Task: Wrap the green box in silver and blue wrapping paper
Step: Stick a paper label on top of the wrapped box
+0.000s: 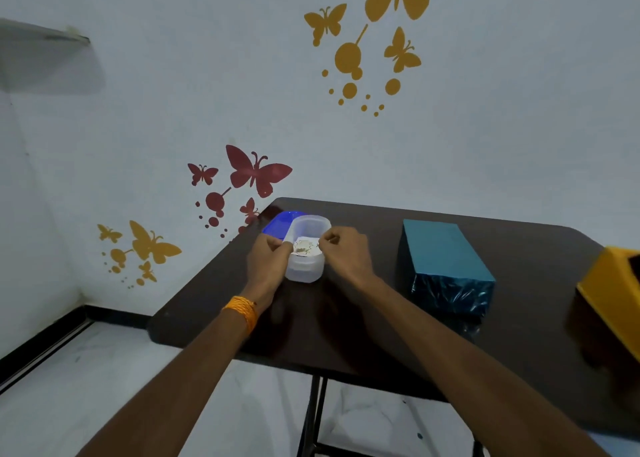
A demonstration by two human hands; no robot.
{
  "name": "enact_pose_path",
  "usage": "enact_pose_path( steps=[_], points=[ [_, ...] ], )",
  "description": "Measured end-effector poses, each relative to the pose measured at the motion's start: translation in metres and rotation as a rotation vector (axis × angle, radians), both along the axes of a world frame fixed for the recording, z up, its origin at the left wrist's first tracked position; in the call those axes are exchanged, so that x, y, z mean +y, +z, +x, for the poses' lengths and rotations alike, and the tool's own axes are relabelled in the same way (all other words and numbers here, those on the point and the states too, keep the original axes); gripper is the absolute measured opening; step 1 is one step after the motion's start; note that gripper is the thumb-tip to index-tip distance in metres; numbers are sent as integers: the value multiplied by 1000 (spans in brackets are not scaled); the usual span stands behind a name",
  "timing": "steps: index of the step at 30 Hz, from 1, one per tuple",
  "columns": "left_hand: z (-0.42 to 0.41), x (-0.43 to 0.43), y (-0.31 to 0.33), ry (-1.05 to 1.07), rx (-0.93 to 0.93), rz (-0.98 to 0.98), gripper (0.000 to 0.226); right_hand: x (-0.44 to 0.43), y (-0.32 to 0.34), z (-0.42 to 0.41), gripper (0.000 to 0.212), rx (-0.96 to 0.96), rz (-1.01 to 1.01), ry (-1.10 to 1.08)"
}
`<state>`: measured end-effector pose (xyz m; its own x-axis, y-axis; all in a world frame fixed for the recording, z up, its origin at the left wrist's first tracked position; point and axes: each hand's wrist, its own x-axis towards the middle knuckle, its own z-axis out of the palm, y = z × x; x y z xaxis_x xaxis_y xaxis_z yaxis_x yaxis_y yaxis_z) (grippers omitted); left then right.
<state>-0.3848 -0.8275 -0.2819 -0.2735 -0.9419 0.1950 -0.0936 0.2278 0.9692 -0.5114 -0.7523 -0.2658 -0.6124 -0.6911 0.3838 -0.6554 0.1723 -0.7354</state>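
Left of the tub (pixel 304 269), the left hand (pixel 268 256), with an orange thread band (pixel 242 311) on its wrist, has its fingers curled in and pinches the left edge of a small white card (pixel 305 247) with a gold pattern. The card sits over the tub's open mouth, and the blue lid (pixel 275 224) lies just behind the tub to the left. On the tub's right side, the right hand (pixel 346 252) is curled the same way and pinches the card's opposite edge.

This looks like picking a small sticker or label from the tub. It goes best with light fingertip pinches at the edges. That keeps the card flat and uncreased, and the light tub is not dragged along as it lifts.

The green box (pixel 446 259) lies well apart to the right of the tub, flat on the dark table (pixel 346 335), and neither hand touches it. Its long axis runs from the person toward the wall, leaning a little left at the far end. Its shiny, crinkled short end faces the person. Farther right is a yellow thing (pixel 613 290), cut off by the picture's edge. No silver and blue paper shows.
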Motion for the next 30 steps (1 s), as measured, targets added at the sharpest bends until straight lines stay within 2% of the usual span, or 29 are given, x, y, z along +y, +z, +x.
enact_pose_path(
  steps=[3,6,8,10,13,16,19,25,30],
  points=[
    [5,17,-3,-13,-16,5,8,18,-5,6,17,-17,-10,22],
    [8,20,-2,-13,-47,-11,11,21,-1,7,17,40,87,16],
    [10,17,1,6,-49,-27,16,20,6,7,21,169,180,-20],
    [12,12,6,41,-45,-37,19,15,15,7,39,353,238,-30],
    [10,6,15,81,-33,-107,18,-3,31,12,39,537,478,58],
    [2,3,27,100,-7,-152,17,-28,40,17,29,585,711,148],
    [-6,-3,34,97,18,-159,16,-46,43,22,32,595,923,166],
    [-17,-14,37,94,63,-179,13,-47,42,21,27,588,881,211],
    [-27,-13,33,70,84,-170,15,-40,40,18,23,668,755,222]
  ],
)
